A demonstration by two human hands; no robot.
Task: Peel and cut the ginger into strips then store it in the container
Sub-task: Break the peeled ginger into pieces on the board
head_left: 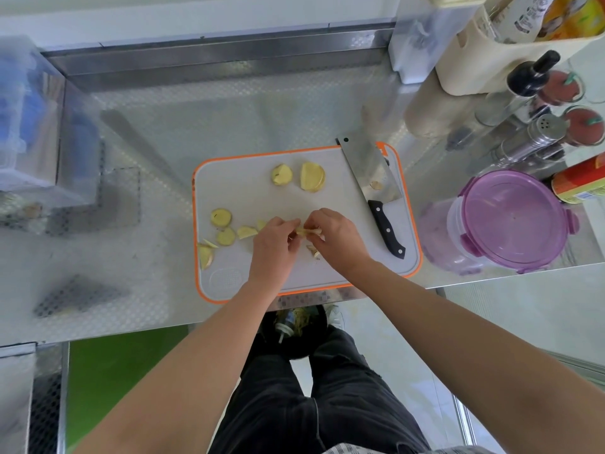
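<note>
Both hands' grip pinched on one ginger piece (306, 232) over the cutting board (330, 273), cleaver (373, 172) and lidded container (507, 221) to the right.

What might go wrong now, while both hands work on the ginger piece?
The cleaver lies on the cutting board close beside the right hand; a careless reach might meet its blade. The board's near edge overhangs the counter, so pressure there may tip it. The container appears lidded, so storing needs a free hand.

Hiding most of the small ginger piece (306, 231) between the fingertips of left hand (274, 246) and right hand (337, 239). Blurring into haze at the left bench (131, 142) edge. Cropping the bottles (537, 18) at top right.
</note>
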